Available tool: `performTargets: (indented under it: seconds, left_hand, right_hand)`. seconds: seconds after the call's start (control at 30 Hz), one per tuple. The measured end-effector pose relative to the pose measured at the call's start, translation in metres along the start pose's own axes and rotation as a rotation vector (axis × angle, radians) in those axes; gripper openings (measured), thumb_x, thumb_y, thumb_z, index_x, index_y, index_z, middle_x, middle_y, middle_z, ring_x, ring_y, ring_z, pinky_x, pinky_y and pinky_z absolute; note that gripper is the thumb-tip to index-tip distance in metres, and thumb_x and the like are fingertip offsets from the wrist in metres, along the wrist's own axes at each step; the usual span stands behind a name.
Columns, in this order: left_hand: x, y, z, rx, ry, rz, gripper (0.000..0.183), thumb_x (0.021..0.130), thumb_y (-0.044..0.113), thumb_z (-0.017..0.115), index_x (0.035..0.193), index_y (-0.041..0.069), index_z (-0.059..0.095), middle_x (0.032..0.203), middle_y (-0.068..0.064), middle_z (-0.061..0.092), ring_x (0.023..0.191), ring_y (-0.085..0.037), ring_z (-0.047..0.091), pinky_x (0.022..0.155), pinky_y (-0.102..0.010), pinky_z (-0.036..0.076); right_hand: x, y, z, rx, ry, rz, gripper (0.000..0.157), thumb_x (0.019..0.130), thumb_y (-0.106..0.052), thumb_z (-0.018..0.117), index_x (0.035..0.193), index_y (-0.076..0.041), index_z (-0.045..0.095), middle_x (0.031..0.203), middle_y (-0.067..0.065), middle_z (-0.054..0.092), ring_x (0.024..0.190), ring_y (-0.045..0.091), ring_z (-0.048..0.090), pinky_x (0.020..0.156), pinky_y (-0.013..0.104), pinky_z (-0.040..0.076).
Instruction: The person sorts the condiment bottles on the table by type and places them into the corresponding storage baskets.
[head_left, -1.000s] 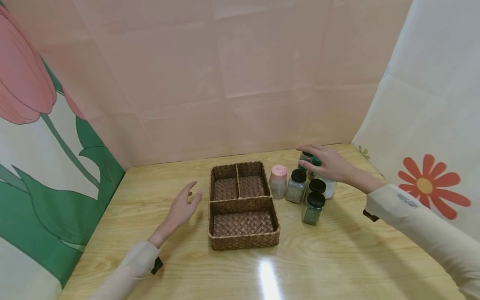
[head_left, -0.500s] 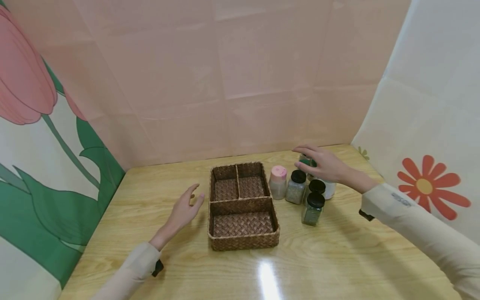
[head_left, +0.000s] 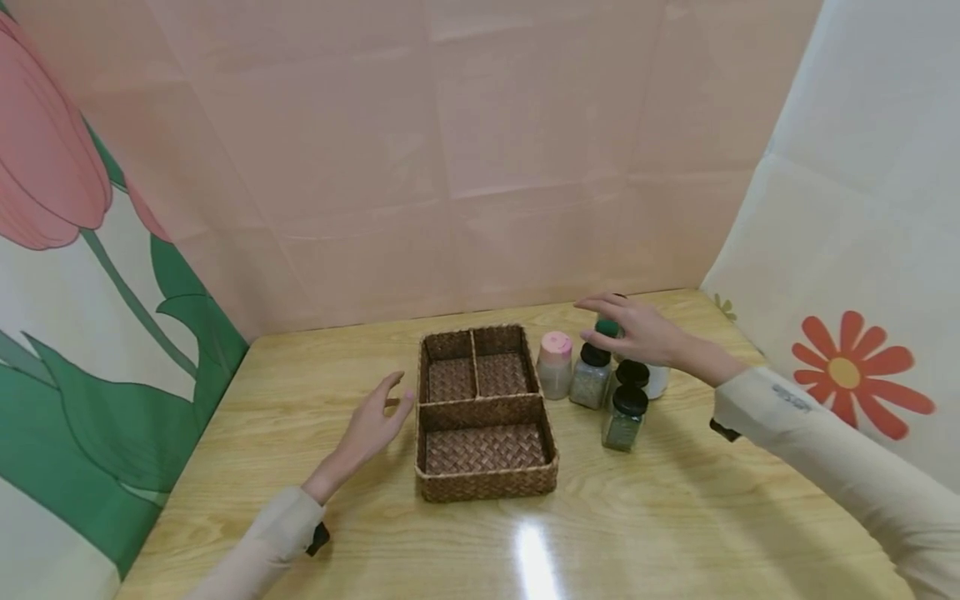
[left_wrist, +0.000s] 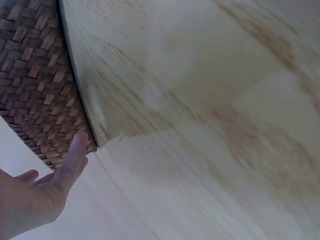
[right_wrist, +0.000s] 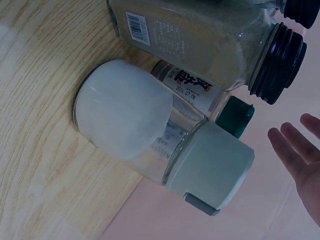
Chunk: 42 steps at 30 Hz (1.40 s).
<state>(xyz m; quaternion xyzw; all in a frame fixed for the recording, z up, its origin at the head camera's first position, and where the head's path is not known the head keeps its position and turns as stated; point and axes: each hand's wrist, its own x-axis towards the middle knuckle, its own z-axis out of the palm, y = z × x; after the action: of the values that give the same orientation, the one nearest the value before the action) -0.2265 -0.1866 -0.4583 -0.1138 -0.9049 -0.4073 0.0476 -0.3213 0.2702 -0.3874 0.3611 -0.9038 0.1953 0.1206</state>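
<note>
While the right hand (head_left: pixel 641 333) hovers by jars (head_left: pixel 589 384) at right, grip loosely spread, left hand (head_left: pixel 369 425) just left of the basket (head_left: pixel 487 484), grip likewise.

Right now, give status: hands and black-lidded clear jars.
Left hand empty beside brown woven basket. Right hand at clustered jars, grip unclear. Pink-capped translucent bottle between jars and basket.

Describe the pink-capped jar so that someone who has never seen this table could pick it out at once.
On the wooden table, find the divided woven basket. Just to its right, beside its far-right compartment, stands the pink-capped jar. Its cap alone is pale pink; the neighbouring jars show black, green or pale green ones.
</note>
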Motion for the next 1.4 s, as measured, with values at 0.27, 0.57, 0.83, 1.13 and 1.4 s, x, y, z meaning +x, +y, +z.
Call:
performTargets:
  seconds: [0.27, 0.57, 0.83, 1.13, 1.4]
  left_hand:
    - [-0.002, 0.003, 0.002, -0.014, -0.028, -0.030, 0.060, 0.103, 0.045, 0.049, 0.154, 0.015, 0.036, 0.149, -0.014, 0.045, 0.118, -0.035, 0.058, 0.090, -0.052, 0.050]
    - [-0.004, 0.001, 0.004, -0.006, -0.047, -0.012, 0.059, 0.103, 0.046, 0.049, 0.152, 0.015, 0.040, 0.149, -0.011, 0.045, 0.117, -0.032, 0.059, 0.091, -0.052, 0.050]
    - [-0.003, 0.003, 0.006, -0.029, -0.057, -0.025, 0.057, 0.103, 0.041, 0.050, 0.152, 0.014, 0.040, 0.148, -0.013, 0.046, 0.117, -0.033, 0.059, 0.086, -0.047, 0.053]
    - [-0.001, 0.002, 0.010, -0.007, -0.085, -0.012, 0.062, 0.104, 0.045, 0.047, 0.152, 0.007, 0.038, 0.142, -0.021, 0.051, 0.111, -0.036, 0.062, 0.082, -0.045, 0.055]
    - [-0.001, 0.002, 0.013, -0.014, -0.078, -0.022, 0.061, 0.104, 0.044, 0.048, 0.151, 0.007, 0.039, 0.139, -0.022, 0.053, 0.107, -0.036, 0.064, 0.081, -0.045, 0.055]
  right_hand:
    - [0.005, -0.007, 0.003, 0.009, -0.050, 0.021, 0.063, 0.096, -0.045, 0.063, 0.150, -0.019, 0.045, 0.148, 0.010, 0.045, 0.112, 0.033, 0.060, 0.089, 0.058, 0.047]
    - [0.009, -0.014, 0.008, 0.001, -0.055, 0.003, 0.063, 0.095, -0.042, 0.065, 0.149, -0.017, 0.046, 0.148, 0.013, 0.045, 0.111, 0.035, 0.060, 0.086, 0.057, 0.048]
    - [0.012, -0.012, 0.013, 0.022, -0.033, -0.060, 0.060, 0.093, -0.036, 0.070, 0.144, -0.010, 0.051, 0.143, 0.016, 0.049, 0.115, 0.035, 0.058, 0.086, 0.056, 0.049]
    - [0.015, -0.017, 0.015, 0.002, -0.077, -0.069, 0.060, 0.094, -0.036, 0.068, 0.145, -0.009, 0.050, 0.143, 0.015, 0.049, 0.124, 0.036, 0.052, 0.092, 0.057, 0.046]
    - [0.016, -0.018, 0.019, 0.015, -0.106, -0.068, 0.060, 0.095, -0.039, 0.067, 0.146, -0.012, 0.049, 0.143, 0.013, 0.049, 0.118, 0.033, 0.056, 0.090, 0.055, 0.047]
